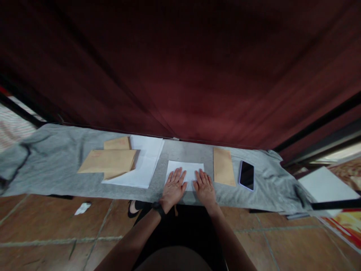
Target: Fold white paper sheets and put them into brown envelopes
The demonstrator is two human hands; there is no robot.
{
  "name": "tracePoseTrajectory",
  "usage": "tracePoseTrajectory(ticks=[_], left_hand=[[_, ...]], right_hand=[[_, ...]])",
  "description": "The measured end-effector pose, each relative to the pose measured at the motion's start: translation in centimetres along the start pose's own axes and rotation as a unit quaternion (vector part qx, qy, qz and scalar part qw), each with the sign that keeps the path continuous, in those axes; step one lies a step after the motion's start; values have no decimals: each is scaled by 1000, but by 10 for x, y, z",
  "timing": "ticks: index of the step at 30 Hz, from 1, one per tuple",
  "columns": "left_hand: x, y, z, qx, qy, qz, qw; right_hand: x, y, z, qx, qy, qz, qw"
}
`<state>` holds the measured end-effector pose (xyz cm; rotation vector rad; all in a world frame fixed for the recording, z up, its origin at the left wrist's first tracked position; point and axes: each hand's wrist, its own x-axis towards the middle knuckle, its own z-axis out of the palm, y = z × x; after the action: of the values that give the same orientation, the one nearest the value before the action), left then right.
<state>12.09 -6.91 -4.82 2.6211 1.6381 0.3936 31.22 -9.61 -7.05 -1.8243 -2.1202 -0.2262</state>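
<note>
A white folded sheet of paper (186, 168) lies on the grey cloth (56, 158) in front of me. My left hand (174, 187) rests flat on its near left part, fingers stretched out. My right hand (204, 186) lies flat on its near right part, fingers together and straight. A black watch sits on my left wrist. Neither hand grips anything.
Several brown envelopes (108, 160) lie on white sheets (146, 162) to the left. One brown envelope (223, 166) and a dark phone (246, 175) lie to the right. A dark red curtain (180, 67) hangs behind. A white board (327, 185) is at far right; tiled floor (56, 229) lies below.
</note>
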Motion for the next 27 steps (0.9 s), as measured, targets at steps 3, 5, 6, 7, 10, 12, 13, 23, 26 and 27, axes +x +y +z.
tracePoseTrajectory(ticks=[3,5,6,7,10,12,13,23,26,27], left_hand=[[0,0,-1,2,6,5,1000],[0,-1,-2,-1,9,5,1000],[0,-1,-2,-3,10,4,1000],[0,-1,-2,-4,10,3,1000],[0,0,-2,-1,5,3,1000],[0,0,-2,2,3,3,1000],[0,0,-2,3,2,3,1000],[0,-12,-1,-2,15,2,1000],[0,-13,2,-3,17,1,1000],[0,-13,3,-3,18,0,1000]], right_hand=[[-4,4,-2,-1,2,10,1000],[-1,2,-3,2,9,19,1000],[2,-1,-2,5,12,22,1000],[7,-4,-2,9,14,24,1000],[21,-15,2,25,11,20,999],[26,-20,6,29,5,7,1000],[27,-21,7,28,5,2,1000],[-1,9,3,5,17,19,1000],[1,8,1,7,22,33,999],[4,6,0,9,25,39,999]])
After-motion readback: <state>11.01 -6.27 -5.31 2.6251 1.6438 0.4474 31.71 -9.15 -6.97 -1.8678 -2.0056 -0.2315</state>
